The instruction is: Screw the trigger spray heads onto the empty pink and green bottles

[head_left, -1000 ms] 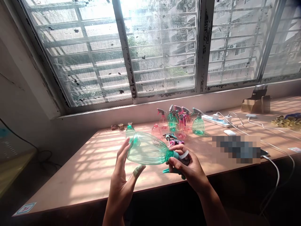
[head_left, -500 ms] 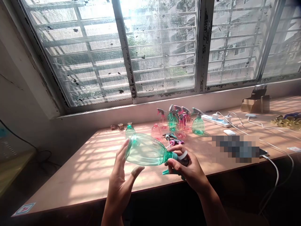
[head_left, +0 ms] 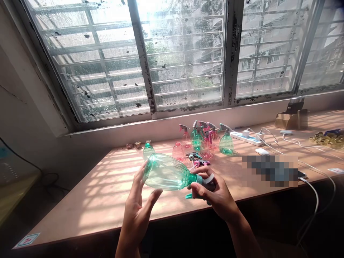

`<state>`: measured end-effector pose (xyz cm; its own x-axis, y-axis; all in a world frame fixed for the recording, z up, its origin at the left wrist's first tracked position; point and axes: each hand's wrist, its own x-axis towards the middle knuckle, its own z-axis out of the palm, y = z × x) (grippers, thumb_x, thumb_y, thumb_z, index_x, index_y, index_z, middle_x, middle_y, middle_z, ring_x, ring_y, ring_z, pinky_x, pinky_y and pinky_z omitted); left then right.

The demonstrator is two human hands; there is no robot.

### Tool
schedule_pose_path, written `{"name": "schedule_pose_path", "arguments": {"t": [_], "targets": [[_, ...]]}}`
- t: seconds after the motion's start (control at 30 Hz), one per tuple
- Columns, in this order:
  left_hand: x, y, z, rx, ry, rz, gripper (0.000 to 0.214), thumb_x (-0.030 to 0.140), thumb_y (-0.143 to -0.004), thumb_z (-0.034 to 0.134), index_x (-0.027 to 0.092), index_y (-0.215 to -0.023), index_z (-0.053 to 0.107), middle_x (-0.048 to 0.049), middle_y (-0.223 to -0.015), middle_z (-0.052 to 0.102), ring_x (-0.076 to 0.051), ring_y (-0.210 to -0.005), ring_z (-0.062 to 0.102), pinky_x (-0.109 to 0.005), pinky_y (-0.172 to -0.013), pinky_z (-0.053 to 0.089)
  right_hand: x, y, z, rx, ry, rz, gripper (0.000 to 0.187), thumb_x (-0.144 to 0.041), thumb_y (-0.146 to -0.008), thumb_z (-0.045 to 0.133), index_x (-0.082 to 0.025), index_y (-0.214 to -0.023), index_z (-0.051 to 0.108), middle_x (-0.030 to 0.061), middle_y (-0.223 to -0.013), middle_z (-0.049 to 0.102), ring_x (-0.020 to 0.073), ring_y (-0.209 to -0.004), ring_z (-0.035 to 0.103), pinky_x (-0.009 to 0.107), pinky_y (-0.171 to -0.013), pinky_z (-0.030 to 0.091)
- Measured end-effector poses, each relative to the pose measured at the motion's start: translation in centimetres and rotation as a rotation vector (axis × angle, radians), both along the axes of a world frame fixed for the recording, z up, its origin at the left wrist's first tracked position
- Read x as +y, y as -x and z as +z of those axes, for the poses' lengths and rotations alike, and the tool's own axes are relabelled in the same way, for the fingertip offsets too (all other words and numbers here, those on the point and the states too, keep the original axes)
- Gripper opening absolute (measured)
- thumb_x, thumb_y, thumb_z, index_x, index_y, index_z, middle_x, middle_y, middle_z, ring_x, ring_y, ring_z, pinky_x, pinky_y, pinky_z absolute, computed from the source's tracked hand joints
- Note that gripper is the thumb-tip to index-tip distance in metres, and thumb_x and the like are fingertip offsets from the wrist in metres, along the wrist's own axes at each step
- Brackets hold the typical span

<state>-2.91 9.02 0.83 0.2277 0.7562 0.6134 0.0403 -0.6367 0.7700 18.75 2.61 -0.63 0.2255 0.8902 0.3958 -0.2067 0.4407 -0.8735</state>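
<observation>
A clear green spray bottle [head_left: 165,173] lies nearly level in the air above the table's front part, its base to the left and its grey-and-green spray head [head_left: 208,183] to the right. My left hand [head_left: 138,200] cups the base, fingers behind it and the thumb stretched out underneath. Around the spray head and neck, my right hand [head_left: 215,193] is closed, with the green trigger showing below the fingers. Behind the held bottle stand a headless green bottle [head_left: 148,149] and a headless pink bottle [head_left: 178,151]. Loose spray heads [head_left: 199,162] with tubes lie beside them.
Several pink and green spray bottles with heads [head_left: 206,145] stand near the wall. Rightward are a power strip [head_left: 247,138], a white mouse [head_left: 262,152], a blurred-out device [head_left: 271,171] and white cables. Small brown objects [head_left: 137,144] sit at the back left.
The held spray bottle has turned slightly about its length. My left thumb has shifted slightly left; my right hand stays around the spray head.
</observation>
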Motion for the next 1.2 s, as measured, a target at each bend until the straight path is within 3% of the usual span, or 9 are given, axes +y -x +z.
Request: {"name": "schedule_pose_path", "arguments": {"t": [0.2,0.4,0.7,0.87,1.0,1.2], "targets": [[0.07,0.15,-0.3,0.022,-0.074,0.016,0.07,0.034,-0.088,0.077,0.036,-0.15,0.045,-0.0071,-0.161,0.043,-0.034,-0.151,0.036,-0.053,-0.124,0.033,-0.1,-0.17,0.14,0.005,-0.019,0.001,0.034,-0.042,-0.081,0.08,-0.021,-0.102,0.063,-0.0004,-0.07,0.067,0.0167,-0.06,0.065,0.03,-0.061,0.057],[-0.03,0.04,0.15,-0.066,-0.019,0.019,0.065,0.05,-0.092,0.068,0.028,-0.15,0.048,-0.011,-0.156,0.049,-0.037,-0.147,0.042,-0.055,-0.121,0.038,-0.24,0.07,0.04,0.01,-0.017,0.058,0.032,-0.038,-0.081,0.082,-0.022,-0.102,0.063,-0.0026,-0.074,0.068,0.0138,-0.061,0.064,0.027,-0.061,0.057],[-0.22,0.29,0.21,-0.051,-0.072,-0.046,0.058,0.032,-0.09,0.075,0.039,-0.144,0.055,-0.0041,-0.163,0.04,-0.036,-0.152,0.035,-0.05,-0.12,0.04,-0.25,-0.22,0.04,0.057,-0.031,0.04,0.033,-0.04,-0.083,0.081,-0.021,-0.102,0.063,-0.0005,-0.071,0.069,0.0157,-0.061,0.065,0.028,-0.059,0.056],[0.12,0.08,-0.13,0.035,-0.038,-0.015,0.075,0.036,-0.086,0.079,0.039,-0.152,0.043,-0.007,-0.159,0.046,-0.035,-0.149,0.04,-0.053,-0.122,0.035,-0.29,-0.21,0.05,0.035,-0.028,0.068,0.032,-0.036,-0.083,0.082,-0.021,-0.104,0.063,-0.0022,-0.072,0.068,0.0141,-0.061,0.065,0.026,-0.062,0.057],[0.1,-0.36,-0.06,-0.019,0.025,0.016,0.068,0.046,-0.09,0.073,0.033,-0.15,0.045,-0.0104,-0.152,0.052,-0.036,-0.142,0.048,-0.053,-0.117,0.042,-0.24,-0.03,0.0,0.009,-0.017,0.08,0.03,-0.033,-0.084,0.082,-0.022,-0.104,0.063,-0.0035,-0.075,0.068,0.0117,-0.062,0.065,0.024,-0.064,0.058],[0.06,-0.35,-0.1,0.01,-0.032,0.019,0.071,0.038,-0.088,0.077,0.038,-0.151,0.043,-0.0069,-0.16,0.042,-0.034,-0.145,0.044,-0.05,-0.119,0.04,-0.18,-0.15,-0.09,0.04,-0.037,0.083,0.032,-0.036,-0.084,0.081,-0.022,-0.106,0.062,-0.0033,-0.073,0.069,0.0135,-0.063,0.066,0.025,-0.063,0.058]]}}
